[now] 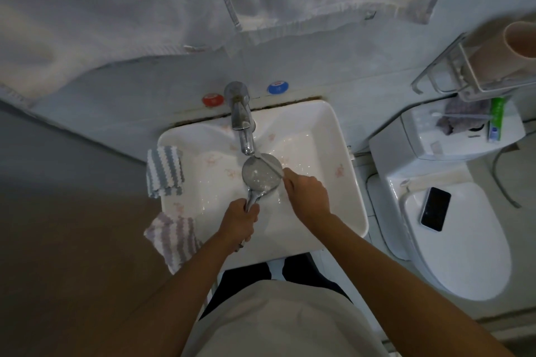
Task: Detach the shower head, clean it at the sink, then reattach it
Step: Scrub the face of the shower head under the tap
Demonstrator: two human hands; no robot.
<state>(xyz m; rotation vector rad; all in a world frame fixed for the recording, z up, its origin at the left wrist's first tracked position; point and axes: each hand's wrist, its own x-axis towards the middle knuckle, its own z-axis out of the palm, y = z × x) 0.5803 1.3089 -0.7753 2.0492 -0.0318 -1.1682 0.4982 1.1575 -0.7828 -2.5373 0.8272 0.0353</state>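
Observation:
The chrome shower head [259, 175] lies face up over the white sink [327, 130], just below the faucet spout [245, 136]. My left hand [239, 219] grips its handle near the sink's front. My right hand [307, 193] holds a thin white brush, apparently a toothbrush [269, 162], whose far end rests across the round spray face. White foam or droplets speckle the face. Whether water runs from the faucet is unclear.
A blue-striped cloth [164, 171] and a purple-striped cloth [174, 238] hang on the sink's left rim. Red [212, 99] and blue [277, 87] taps sit behind the faucet. A toilet [452, 264] with a phone [435, 209] on its lid stands right. Towels [116, 9] hang above.

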